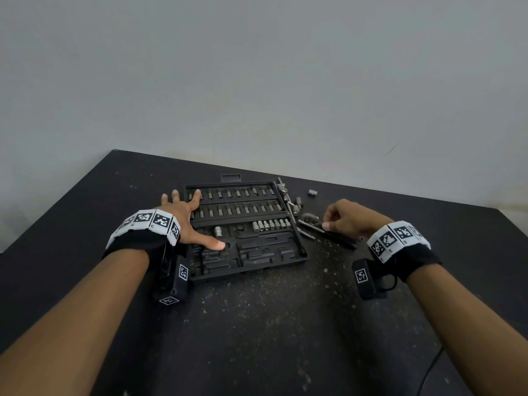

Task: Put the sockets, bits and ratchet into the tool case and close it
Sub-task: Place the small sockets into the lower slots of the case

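My left hand point(188, 224) lies spread flat, fingers apart, on the left edge of the open case point(245, 232), thumb on the tray. 2 bit rows and 1 socket row point(271, 224) fill it. Loose sockets point(295, 205) lie just right. My right hand point(350, 221) pinches the ratchet point(320, 228) on the table point(257, 324).

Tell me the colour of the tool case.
Black tool case, seen in the head view.

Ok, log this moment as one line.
left hand spread on open tool case | right hand pinching ratchet on table | loose sockets beside case
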Demonstrator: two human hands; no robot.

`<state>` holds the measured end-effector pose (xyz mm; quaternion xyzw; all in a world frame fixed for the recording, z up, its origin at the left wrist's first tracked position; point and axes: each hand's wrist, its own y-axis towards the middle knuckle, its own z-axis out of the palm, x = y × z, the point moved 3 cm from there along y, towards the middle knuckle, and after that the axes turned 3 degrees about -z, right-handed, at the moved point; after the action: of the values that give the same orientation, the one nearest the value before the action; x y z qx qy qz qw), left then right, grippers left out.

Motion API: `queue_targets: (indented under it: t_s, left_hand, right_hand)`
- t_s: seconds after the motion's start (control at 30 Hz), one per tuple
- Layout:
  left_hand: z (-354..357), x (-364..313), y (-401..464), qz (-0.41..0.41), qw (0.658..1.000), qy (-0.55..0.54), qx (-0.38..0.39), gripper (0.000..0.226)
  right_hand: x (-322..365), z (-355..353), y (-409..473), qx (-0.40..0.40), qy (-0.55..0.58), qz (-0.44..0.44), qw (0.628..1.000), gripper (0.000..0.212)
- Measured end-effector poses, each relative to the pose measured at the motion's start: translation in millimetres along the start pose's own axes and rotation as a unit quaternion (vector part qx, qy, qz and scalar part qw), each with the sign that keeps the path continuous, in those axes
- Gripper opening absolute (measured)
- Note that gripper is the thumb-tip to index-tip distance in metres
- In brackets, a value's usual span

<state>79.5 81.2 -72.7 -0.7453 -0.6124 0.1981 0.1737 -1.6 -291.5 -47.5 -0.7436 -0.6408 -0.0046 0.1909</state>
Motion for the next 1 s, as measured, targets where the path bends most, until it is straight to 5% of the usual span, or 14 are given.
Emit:
queue_targets:
  t_s: [0.4,0.7,0.87,1.0]
  left_hand:
    - [3.5,4.1,7.5,0.001,1.0,-0.003,0.002,0.16]
    - [2.8,2.6,2.6,-0.001,1.0,0.0,0.004,0.154]
    - [2.5,1.8,1.5,-0.002,1.0,0.006,0.004,0.152]
    - [3.1,1.8,2.9,-0.001,1.0,0.003,0.001,0.154]
  right_hand:
    - [-24.4,-2.5,8.5,-0.17,0.182,0.048,0.967,0.011]
    - [-18.7,6.3,10.2,-0.149,0.093,0.074,0.982,0.008]
    - [-1.8,-6.8,9.3,-0.187,0.083,0.0,0.979,0.012]
    - [17.4,-2.9,10.6,-0.094,0.048,-0.057,0.993,0.008]
